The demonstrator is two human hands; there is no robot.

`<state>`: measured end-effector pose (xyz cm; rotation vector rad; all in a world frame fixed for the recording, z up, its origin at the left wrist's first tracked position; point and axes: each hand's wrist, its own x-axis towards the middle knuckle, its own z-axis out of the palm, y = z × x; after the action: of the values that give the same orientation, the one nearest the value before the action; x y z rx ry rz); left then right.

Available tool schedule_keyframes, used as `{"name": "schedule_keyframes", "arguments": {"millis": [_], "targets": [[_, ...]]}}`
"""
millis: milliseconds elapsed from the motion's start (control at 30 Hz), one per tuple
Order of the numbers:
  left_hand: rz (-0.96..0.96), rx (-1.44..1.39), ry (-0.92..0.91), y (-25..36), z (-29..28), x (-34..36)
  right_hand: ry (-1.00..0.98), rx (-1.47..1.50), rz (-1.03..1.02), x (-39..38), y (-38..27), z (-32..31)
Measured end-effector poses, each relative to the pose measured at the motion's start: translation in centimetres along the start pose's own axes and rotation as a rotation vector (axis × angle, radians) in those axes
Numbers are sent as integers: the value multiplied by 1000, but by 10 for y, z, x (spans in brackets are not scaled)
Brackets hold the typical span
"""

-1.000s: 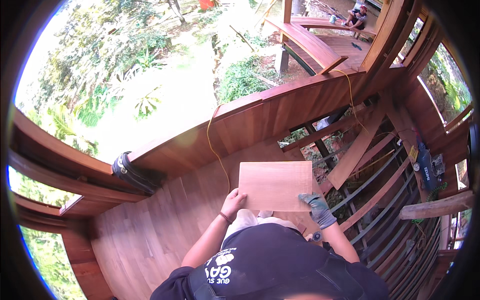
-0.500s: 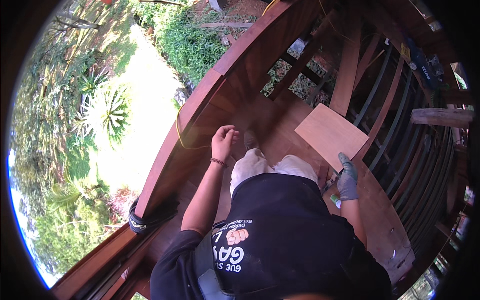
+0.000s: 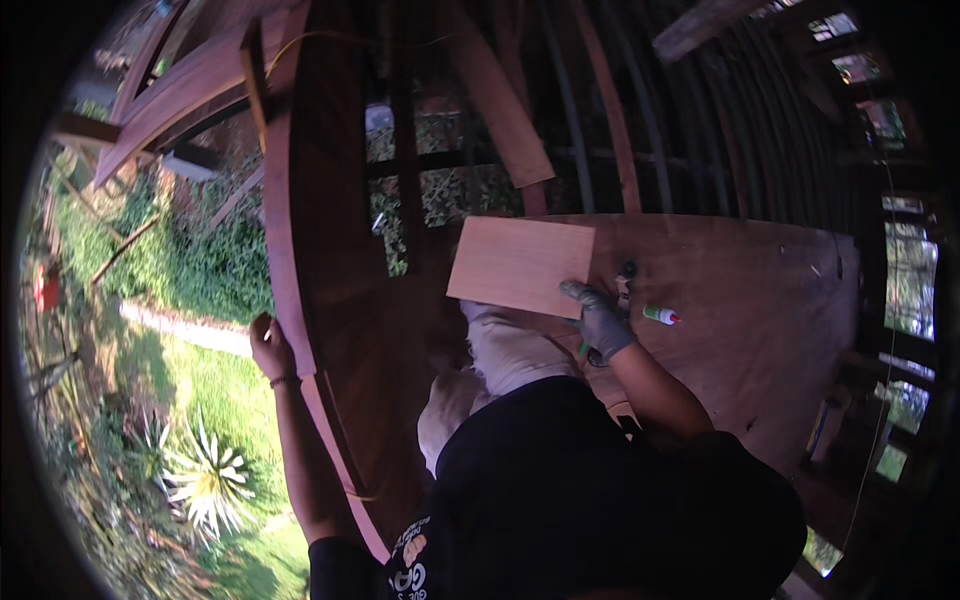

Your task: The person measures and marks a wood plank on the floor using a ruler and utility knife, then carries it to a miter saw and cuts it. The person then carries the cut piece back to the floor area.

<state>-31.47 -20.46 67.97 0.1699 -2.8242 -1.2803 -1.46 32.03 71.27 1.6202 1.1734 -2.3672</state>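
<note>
On a raised timber deck above a garden, a person in a black shirt and pale trousers holds a flat wooden board (image 3: 520,265) at the centre of the frame. The gloved right hand (image 3: 598,320) is closed on the board's lower right corner, fingers wrapped over its edge, and the board hangs tilted above the person's knees, clear of the floor; it is not yet set down or fixed anywhere. The bare left hand (image 3: 268,345), at centre left, grips the curved wooden rail (image 3: 285,260) that edges the deck, fingers folded over its rim, seemingly as a steadying hold.

Just right of the gloved hand, a small glue bottle (image 3: 660,316) with a green body and red tip lies on its side on the plank floor (image 3: 760,300). A dark, small object stands just above the glove; what it is cannot be told. No glue is visible on the board's upper face, and its underside is hidden.

As a judgement, the work looks to be at an early or middle stage: the board is cut and in hand, the glue within reach, but no joint is made. Above the board, toward the upper centre of the frame, the floor framing (image 3: 420,160) lies open, with greenery showing through the gaps and a loose plank (image 3: 505,110) lying slantwise across it, which suggests much of the decking is left to lay.
</note>
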Motion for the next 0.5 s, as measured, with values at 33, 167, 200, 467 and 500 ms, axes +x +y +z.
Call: {"name": "schedule_keyframes", "arguments": {"millis": [33, 167, 200, 467, 500], "targets": [[19, 104, 13, -13, 16, 31, 8, -73, -65, 18, -6, 12], [29, 337, 53, -41, 77, 113, 94, -277, -161, 101, -3, 49], [9, 437, 80, -38, 91, 118, 56, -374, -171, 121, 1, 55], [-272, 473, 49, -4, 114, 108, 100, -449, -15, 216, -7, 99], [-275, 451, 21, -11, 113, 108, 85, -455, -8, 237, -1, 102]]}}
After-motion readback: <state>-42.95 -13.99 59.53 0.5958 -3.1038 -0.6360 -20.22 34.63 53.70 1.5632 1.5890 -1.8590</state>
